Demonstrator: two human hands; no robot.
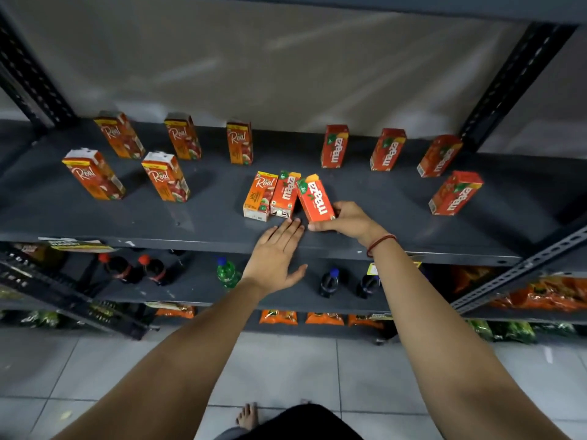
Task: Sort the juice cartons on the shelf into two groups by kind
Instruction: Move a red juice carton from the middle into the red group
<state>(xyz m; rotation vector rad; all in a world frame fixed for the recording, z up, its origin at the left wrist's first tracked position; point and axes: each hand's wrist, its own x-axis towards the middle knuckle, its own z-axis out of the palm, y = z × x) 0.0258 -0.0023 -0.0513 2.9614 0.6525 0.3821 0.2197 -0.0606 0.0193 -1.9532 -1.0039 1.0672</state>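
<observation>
On the grey shelf (190,223), several orange Real cartons (165,176) stand at the left and several red Maaza cartons (387,149) at the right. Three cartons cluster in the middle: a Real carton (259,195), a Maaza carton (284,195) pressed against it, and a tilted Maaza carton (316,198). My right hand (346,220) grips the base of that tilted carton. Flat and open, my left hand (276,252) hovers over the shelf's front edge, just below the middle Maaza carton, holding nothing.
Dark perforated uprights (514,84) frame the shelf at both back corners. The lower shelf holds dark soda bottles (328,282) and a green bottle (227,273). Orange snack packets (546,293) lie lower still. My bare foot (247,416) stands on the tiled floor.
</observation>
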